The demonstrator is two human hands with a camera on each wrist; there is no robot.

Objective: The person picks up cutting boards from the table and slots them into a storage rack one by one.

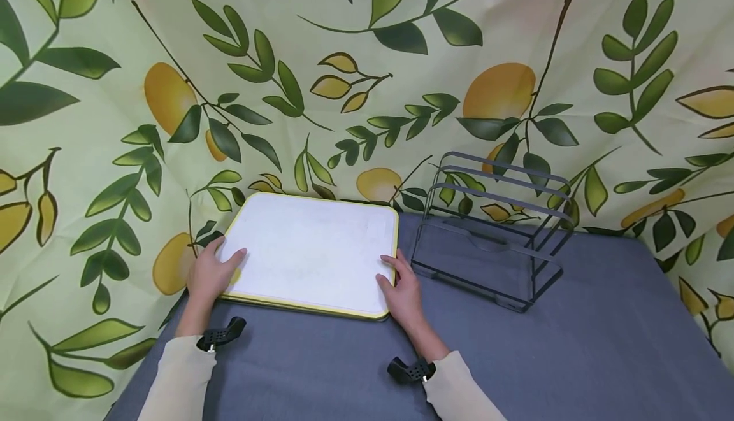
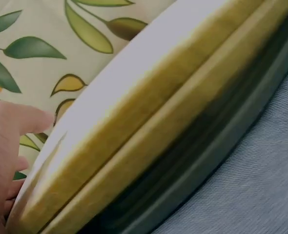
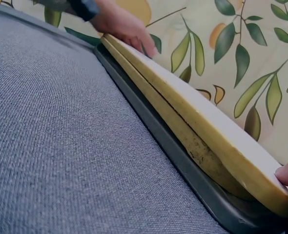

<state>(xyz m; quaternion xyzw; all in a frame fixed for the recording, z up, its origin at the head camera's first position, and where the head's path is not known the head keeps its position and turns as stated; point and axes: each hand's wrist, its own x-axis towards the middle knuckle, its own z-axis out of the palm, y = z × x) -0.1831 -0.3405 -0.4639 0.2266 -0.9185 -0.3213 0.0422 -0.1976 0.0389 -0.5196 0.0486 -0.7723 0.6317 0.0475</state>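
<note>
A white rectangular board (image 1: 312, 255) with a yellow edge and rounded corners lies on top of a low stack at the back left of the table. Directly beneath it, a second yellow-edged board (image 3: 197, 151) shows in the right wrist view, over a dark tray-like piece (image 3: 175, 158). My left hand (image 1: 209, 274) holds the top board's left edge, thumb over its white face. At the opposite edge my right hand (image 1: 406, 293) grips the same board, thumb on top. A gap between the two yellow edges widens toward the right hand.
A black wire rack (image 1: 493, 236) with upright dividers stands right of the stack, close to the right hand. Blue-grey cloth (image 1: 619, 338) covers the table. A leaf-and-fruit patterned cloth (image 1: 413, 77) hangs right behind the table's back edge.
</note>
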